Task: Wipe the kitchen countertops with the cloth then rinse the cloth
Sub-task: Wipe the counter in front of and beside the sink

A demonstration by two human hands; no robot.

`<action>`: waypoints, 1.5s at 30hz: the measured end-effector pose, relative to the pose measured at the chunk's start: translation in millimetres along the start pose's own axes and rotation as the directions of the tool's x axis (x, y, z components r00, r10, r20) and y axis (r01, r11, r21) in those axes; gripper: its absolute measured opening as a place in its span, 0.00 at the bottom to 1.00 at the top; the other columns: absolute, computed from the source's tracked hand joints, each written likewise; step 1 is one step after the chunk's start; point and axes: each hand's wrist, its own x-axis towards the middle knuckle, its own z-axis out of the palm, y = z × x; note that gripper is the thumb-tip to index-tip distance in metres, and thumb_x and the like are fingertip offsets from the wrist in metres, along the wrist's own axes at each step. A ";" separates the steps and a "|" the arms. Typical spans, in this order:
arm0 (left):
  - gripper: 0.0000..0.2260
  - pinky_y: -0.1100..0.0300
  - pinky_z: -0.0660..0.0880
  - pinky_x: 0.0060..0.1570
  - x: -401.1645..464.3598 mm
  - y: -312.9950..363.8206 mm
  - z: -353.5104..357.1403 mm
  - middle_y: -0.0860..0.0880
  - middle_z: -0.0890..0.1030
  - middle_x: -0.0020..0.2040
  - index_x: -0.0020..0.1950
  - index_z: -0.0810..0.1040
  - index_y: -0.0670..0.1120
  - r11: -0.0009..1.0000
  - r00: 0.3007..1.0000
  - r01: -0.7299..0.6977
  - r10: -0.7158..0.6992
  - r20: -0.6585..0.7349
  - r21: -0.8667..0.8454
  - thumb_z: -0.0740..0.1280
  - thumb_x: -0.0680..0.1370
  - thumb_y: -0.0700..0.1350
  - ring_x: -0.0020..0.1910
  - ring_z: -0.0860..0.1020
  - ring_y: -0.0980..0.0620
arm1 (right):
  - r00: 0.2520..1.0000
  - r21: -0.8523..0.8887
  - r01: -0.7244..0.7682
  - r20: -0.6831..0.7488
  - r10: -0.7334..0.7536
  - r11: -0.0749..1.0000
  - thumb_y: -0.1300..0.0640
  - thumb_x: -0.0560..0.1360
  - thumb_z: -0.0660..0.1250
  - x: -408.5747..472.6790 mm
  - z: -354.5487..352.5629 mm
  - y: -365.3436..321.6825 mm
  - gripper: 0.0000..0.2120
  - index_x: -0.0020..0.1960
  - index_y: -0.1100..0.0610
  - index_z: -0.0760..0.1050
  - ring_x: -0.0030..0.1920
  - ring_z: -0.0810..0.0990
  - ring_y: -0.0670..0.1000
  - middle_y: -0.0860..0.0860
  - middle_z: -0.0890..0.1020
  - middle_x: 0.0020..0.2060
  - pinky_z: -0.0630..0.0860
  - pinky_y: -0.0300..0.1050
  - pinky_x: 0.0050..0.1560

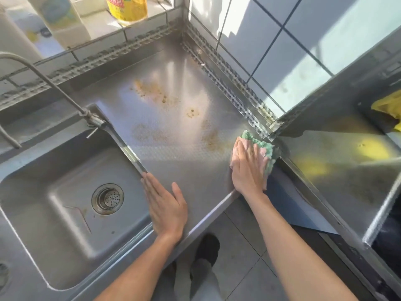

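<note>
A steel countertop (173,83) with brown stains across its middle fills the centre of the head view. My right hand (247,168) presses flat on a pink and green cloth (265,148) at the counter's right front edge, fingers straight. Flat on the counter's front left corner, beside the sink (32,213), lies my left hand (165,205), fingers straight and holding nothing. The sink bowl has a round drain strainer (107,199), and a curved tap (43,79) arches over it from the back ledge.
A second steel counter (338,161) runs to the right, with yellow reflections and a yellow object (388,107) at the far right. Bottles (127,7) stand on the tiled sill at the back. Tiled walls (271,40) close the corner. A floor gap sits between the counters.
</note>
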 end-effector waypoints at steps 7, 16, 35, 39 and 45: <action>0.34 0.50 0.49 0.83 0.5 -6.3 6.0 0.42 0.47 0.86 0.85 0.41 0.42 0.999 0.999 -0.011 0.012 -0.033 0.031 0.53 0.86 0.56 0.85 0.47 0.46 | 0.846 -0.067 0.521 0.169 -0.506 0.851 0.44 0.88 0.43 -52.3 27.2 -1.2 0.28 0.86 0.49 0.44 0.85 0.39 0.49 0.47 0.47 0.85 0.44 0.59 0.84; 0.37 0.47 0.57 0.82 -0.5 0.8 -0.2 0.52 0.48 0.86 0.85 0.38 0.53 0.993 0.994 0.092 -0.096 -0.047 -0.078 0.55 0.84 0.62 0.85 0.52 0.51 | 0.934 -0.085 0.356 0.067 -0.351 0.931 0.44 0.86 0.45 59.4 -9.6 21.7 0.28 0.85 0.48 0.51 0.85 0.45 0.53 0.49 0.51 0.85 0.40 0.61 0.84; 0.27 0.34 0.64 0.74 79.1 53.6 15.9 0.40 0.70 0.78 0.81 0.61 0.42 0.823 0.745 0.508 -0.568 -0.350 -0.255 0.49 0.86 0.56 0.76 0.67 0.34 | 0.797 -0.087 0.601 0.131 -0.589 0.794 0.42 0.84 0.45 104.3 -5.3 -14.4 0.29 0.85 0.46 0.50 0.84 0.40 0.52 0.45 0.48 0.84 0.35 0.59 0.83; 0.28 0.34 0.60 0.77 79.5 57.5 16.5 0.41 0.71 0.78 0.81 0.61 0.42 0.824 0.735 0.528 -0.564 -0.376 -0.204 0.49 0.85 0.56 0.78 0.65 0.33 | 0.740 -0.071 0.672 0.105 -0.664 0.737 0.45 0.86 0.53 75.4 14.0 -68.9 0.29 0.85 0.48 0.53 0.85 0.46 0.56 0.48 0.53 0.85 0.46 0.66 0.83; 0.27 0.34 0.59 0.78 81.1 60.9 14.6 0.40 0.71 0.78 0.81 0.62 0.42 0.806 0.723 0.553 -0.589 -0.361 -0.209 0.51 0.86 0.54 0.79 0.64 0.31 | 0.403 -0.058 0.914 0.256 -0.879 0.403 0.46 0.87 0.53 73.0 7.3 -18.8 0.26 0.84 0.49 0.59 0.84 0.53 0.53 0.48 0.61 0.83 0.50 0.61 0.83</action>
